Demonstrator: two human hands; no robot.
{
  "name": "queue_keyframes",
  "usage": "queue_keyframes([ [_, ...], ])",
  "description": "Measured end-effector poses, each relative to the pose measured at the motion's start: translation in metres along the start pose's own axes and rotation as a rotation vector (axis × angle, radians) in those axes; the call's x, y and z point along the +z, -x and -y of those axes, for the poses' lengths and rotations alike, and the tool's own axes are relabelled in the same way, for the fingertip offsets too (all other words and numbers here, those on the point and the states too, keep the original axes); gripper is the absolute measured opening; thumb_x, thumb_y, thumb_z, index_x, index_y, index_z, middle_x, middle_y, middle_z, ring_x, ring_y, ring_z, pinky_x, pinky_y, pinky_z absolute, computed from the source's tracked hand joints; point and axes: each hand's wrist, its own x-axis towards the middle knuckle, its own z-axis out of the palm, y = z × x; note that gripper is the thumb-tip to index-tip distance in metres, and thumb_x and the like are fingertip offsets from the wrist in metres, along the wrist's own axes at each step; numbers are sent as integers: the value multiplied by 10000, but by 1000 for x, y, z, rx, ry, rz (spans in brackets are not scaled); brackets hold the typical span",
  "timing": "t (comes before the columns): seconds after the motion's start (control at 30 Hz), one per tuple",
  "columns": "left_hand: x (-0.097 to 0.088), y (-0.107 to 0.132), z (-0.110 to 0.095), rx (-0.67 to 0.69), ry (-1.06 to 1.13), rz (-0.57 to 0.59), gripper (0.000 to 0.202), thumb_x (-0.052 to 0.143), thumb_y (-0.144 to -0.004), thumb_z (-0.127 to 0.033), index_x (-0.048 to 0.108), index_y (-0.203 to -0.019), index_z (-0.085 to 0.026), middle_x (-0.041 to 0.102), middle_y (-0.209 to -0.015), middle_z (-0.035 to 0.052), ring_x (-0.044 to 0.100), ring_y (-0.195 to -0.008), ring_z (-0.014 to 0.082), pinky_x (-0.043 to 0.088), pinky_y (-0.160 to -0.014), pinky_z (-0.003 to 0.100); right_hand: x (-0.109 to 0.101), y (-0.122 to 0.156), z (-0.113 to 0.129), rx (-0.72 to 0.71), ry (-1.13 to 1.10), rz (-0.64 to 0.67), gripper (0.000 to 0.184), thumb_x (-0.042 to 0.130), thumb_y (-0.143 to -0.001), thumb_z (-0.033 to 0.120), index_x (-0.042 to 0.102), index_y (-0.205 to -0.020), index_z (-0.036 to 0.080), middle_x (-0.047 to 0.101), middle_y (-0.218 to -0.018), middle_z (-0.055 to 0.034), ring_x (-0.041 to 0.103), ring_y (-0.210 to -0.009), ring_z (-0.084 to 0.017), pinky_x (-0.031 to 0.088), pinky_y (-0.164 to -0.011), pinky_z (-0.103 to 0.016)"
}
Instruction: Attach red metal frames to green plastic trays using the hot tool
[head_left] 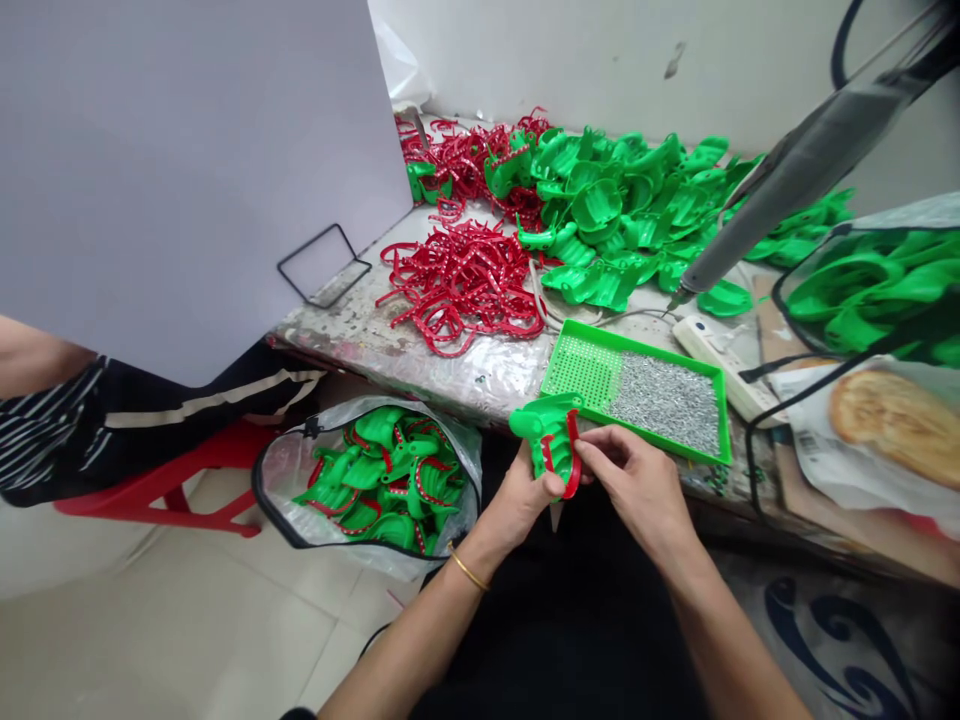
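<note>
My left hand (521, 500) is closed round a green plastic shell (546, 430) with a red toothed strip (571, 455) set along its edge. My right hand (637, 480) pinches that red strip from the right, fingers together. Both hands are held just in front of the table edge, beside a green tray (577, 345) partly covered with small metal screws (664, 400). A gold bangle sits on my left wrist.
Red toothed strips (465, 280) are heaped on the table, with a big pile of green shells (615, 210) behind. A clear bag of assembled pieces (375, 475) stands on the floor. An electric screwdriver (795, 170) hangs at right above a power strip (712, 345). Another person (112, 410) sits left on a red stool.
</note>
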Motion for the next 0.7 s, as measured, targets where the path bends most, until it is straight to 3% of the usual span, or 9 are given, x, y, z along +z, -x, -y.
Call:
queue_keyframes([
  [0.13,2,3,-4,-26,-68,-15,725,755,-655,-464,474,-1259,-179,596,-1134,100,581,-1000,235,443,-921,398,-1,1,0,3,11,-8,195,603,-797,400,660,-862,225,701,-764,-2,666,-672,-173,486,-677,-296],
  [0.23,2,5,-5,-67,-135,-34,653,737,-699,-380,460,-1255,-180,581,-1149,88,564,-1030,228,434,-938,395,0,1,-1,9,5,-13,208,616,-783,405,671,-858,219,713,-820,-17,673,-742,-184,488,-701,-291],
  [0.43,1,6,-2,-85,-197,-79,602,703,-728,-385,459,-1240,-184,579,-1138,76,562,-1017,215,436,-948,401,5,0,-5,22,-3,-6,209,614,-785,402,671,-851,212,711,-803,-20,665,-724,-179,489,-703,-292],
  [0.7,6,8,-6,-57,-118,-83,516,681,-757,-324,480,-1209,-179,585,-1099,58,577,-947,171,486,-878,338,7,0,-8,74,-107,44,258,633,-764,427,662,-864,191,704,-813,-45,659,-699,-180,510,-668,-293],
])
